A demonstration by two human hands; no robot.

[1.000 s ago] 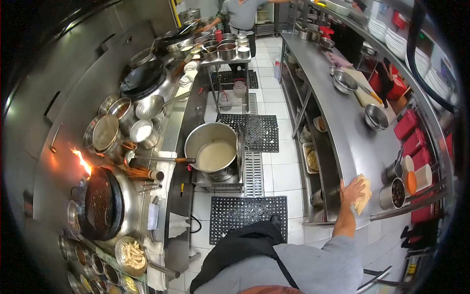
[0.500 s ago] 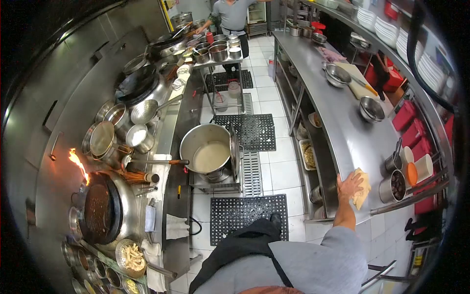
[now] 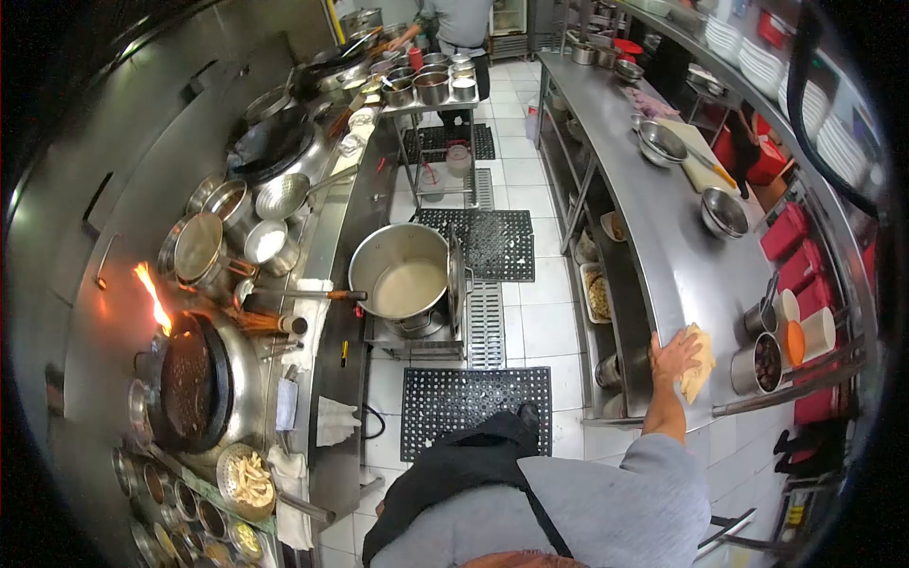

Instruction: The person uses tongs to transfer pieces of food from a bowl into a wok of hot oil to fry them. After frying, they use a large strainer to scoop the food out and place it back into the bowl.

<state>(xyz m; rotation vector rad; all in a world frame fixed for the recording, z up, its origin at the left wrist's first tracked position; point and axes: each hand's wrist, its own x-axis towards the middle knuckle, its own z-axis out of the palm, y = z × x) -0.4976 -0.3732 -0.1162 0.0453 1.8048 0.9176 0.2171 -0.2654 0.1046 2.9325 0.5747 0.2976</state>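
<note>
The right grip [image 3: 674,358], its fingers spread, is laid on a yellowish cloth [image 3: 700,367], which is partly covered by it on the table [image 3: 677,251]. A metal pot [image 3: 744,369] is set to its right. The left grip's state cannot be told.

Beneath the fingers [image 3: 694,348] of the right hand [image 3: 673,360], we identify a pale-yellow cloth [image 3: 699,377]. Right of the fingers, we register an orange container [image 3: 794,343], a white container [image 3: 822,331] and pinkish-red bins [image 3: 799,274]. Left of them, we record white floor tiles [image 3: 546,336] and a black floor mat [image 3: 473,402] patterned with rows of pale dots.
</note>
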